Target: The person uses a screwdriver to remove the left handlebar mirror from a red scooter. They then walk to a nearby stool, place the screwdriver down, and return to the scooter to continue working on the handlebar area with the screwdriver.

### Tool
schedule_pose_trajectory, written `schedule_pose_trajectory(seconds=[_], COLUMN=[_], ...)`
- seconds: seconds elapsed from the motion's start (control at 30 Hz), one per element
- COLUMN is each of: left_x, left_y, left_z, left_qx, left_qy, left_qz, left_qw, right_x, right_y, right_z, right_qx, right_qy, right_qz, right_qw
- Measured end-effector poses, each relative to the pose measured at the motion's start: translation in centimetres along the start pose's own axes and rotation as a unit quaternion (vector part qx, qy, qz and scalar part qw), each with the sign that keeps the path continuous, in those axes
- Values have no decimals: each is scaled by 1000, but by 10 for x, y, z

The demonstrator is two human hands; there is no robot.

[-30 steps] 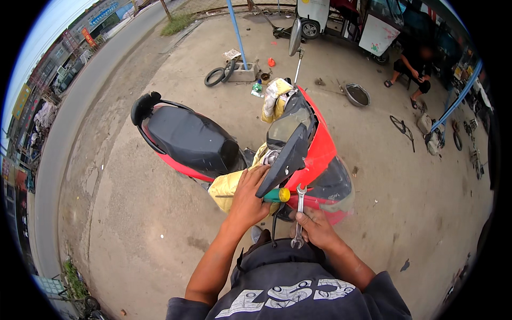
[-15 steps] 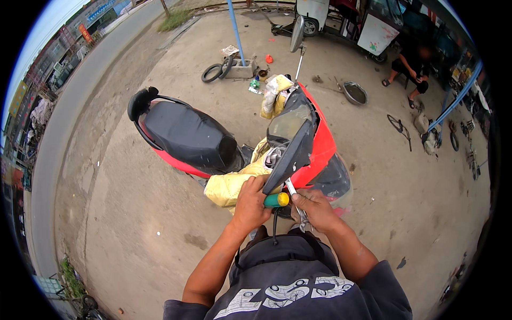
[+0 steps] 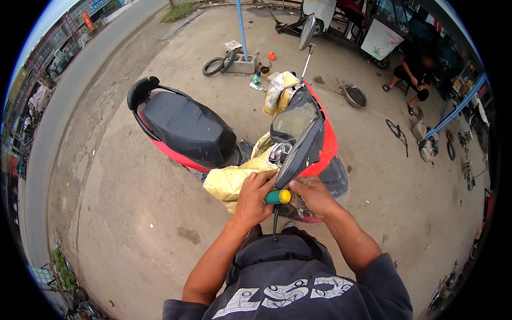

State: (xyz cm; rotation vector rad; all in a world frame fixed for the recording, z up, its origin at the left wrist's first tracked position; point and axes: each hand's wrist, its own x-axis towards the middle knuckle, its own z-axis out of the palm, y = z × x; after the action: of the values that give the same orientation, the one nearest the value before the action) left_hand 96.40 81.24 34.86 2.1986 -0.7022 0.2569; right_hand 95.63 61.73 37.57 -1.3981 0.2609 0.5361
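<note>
A red scooter with a black seat (image 3: 186, 125) stands before me, with yellow quilted covers (image 3: 229, 186) on its handlebar. My left hand (image 3: 253, 200) is closed by the lower edge of the near mirror (image 3: 301, 152). Out of its grip sticks a green handle with a yellow end (image 3: 278, 197), which looks like a screwdriver's; its far part is hidden. Just under the same mirror, my right hand (image 3: 316, 198) is closed around a metal wrench, now mostly covered by the fingers. A black cable hangs between my hands.
Beyond the scooter lie old tyres (image 3: 213, 66) by a concrete block with a blue pole (image 3: 241, 29). A grey basin (image 3: 356, 96) sits on the ground. A seated person (image 3: 416, 80) is at the far right, near a parked white vehicle (image 3: 381, 40).
My right hand has shifted slightly up and in toward the mirror, and the wrench, plainly seen before, is now mostly hidden. The view has shifted slightly.
</note>
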Motion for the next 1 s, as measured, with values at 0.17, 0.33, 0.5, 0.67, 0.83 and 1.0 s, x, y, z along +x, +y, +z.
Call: schedule_pose_trajectory(seconds=[0.17, 0.33, 0.5, 0.67, 0.83, 1.0], left_x=[-1, -2, -7, -12, -16, -22], left_y=[2, 6, 15, 14, 9, 8], left_z=[-2, -1, 3, 11, 19, 22], left_qx=[0, 11, 45, 80, 67, 63], left_qy=[-3, 3, 4, 33, 52, 30], left_qz=[-12, -17, -50, -37, -43, -94], left_qw=[1000, 1000, 998, 996, 995, 993], right_x=[-3, 4, 5, 9, 17, 22], right_y=[-5, -12, -16, -19, -10, -4], right_z=[6, -13, -20, -34, -52, -53], right_qx=[10, 31, 44, 132, 222, 255], right_qy=[14, -15, -42, -104, -230, -255], right_qz=[14, 42, 87, 160, 204, 232], right_qw=[1000, 999, 994, 973, 925, 904])
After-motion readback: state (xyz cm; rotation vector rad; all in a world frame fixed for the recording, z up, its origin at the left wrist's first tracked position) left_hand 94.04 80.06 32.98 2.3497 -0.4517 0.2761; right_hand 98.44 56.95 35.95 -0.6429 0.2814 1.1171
